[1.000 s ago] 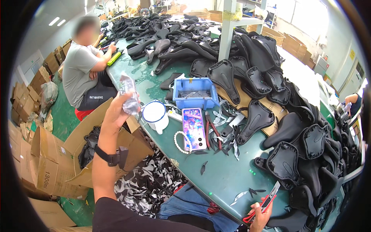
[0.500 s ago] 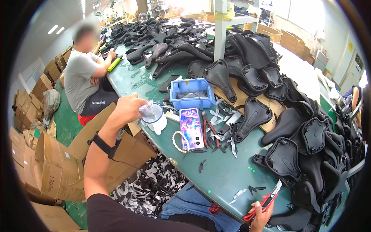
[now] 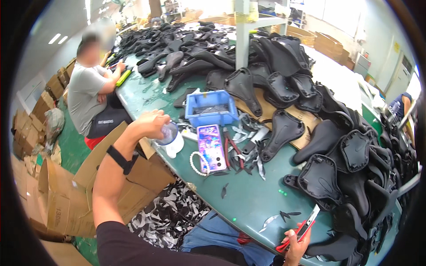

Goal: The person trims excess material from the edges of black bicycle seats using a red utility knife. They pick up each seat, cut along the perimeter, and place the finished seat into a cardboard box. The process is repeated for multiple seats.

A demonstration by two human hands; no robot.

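Observation:
My left hand (image 3: 152,124) is closed at the mouth of a white mug (image 3: 175,148) with a blue rim, at the table's left edge. Its fingers pinch a clear plastic piece (image 3: 169,132) that sits down in the mug's opening; its exact kind is hard to make out. In my right hand (image 3: 296,246), at the lower right, is a red utility knife (image 3: 305,229) with its blade end pointing up and away. Thin black and pale trimmings (image 3: 288,215) lie on the table just beyond that hand.
Black bicycle saddles (image 3: 320,181) pile up on the right and far side of the green table (image 3: 213,190). A blue bin (image 3: 212,116), a phone (image 3: 211,148) and red-handled pliers (image 3: 234,150) lie mid-table. Cardboard boxes (image 3: 62,199) stand at left, near a seated person (image 3: 88,95).
My left hand has lowered onto the mug, and the clear piece has gone from above the rim into its mouth. The whole view has shifted slightly; my right hand still holds the knife.

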